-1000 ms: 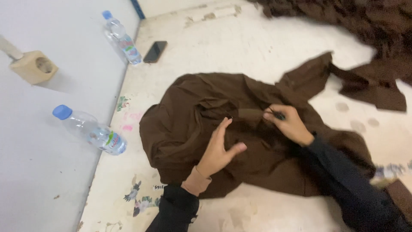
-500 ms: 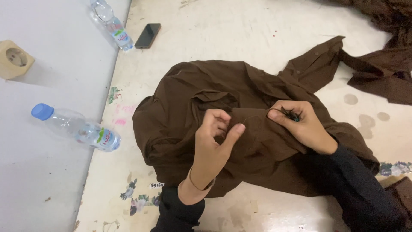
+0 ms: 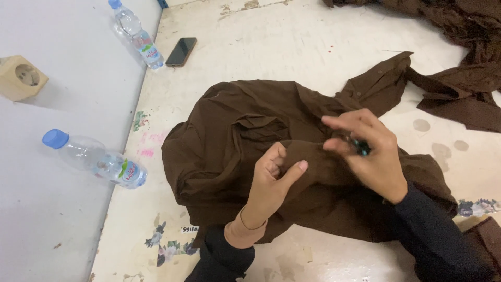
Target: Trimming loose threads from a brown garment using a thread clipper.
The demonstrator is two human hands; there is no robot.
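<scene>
A crumpled dark brown garment (image 3: 245,130) lies spread on a pale, stained surface. My left hand (image 3: 271,180) pinches a raised fold of its cloth between thumb and fingers. My right hand (image 3: 368,151) hovers just right of that fold, its fingertips closed on a small dark tool with a teal end (image 3: 360,148). Both arms wear dark sleeves. What sits under the fold is hidden.
A plastic water bottle with a blue cap (image 3: 94,159) lies at the left. A second bottle (image 3: 136,35) and a black phone (image 3: 181,51) lie at the top left. A beige socket (image 3: 21,77) sits on the grey wall. More brown cloth (image 3: 459,83) is piled at the right.
My left hand went from lying flat on the garment to pinching up a fold. My right hand lifted off the cloth with the small tool. The view moved closer.
</scene>
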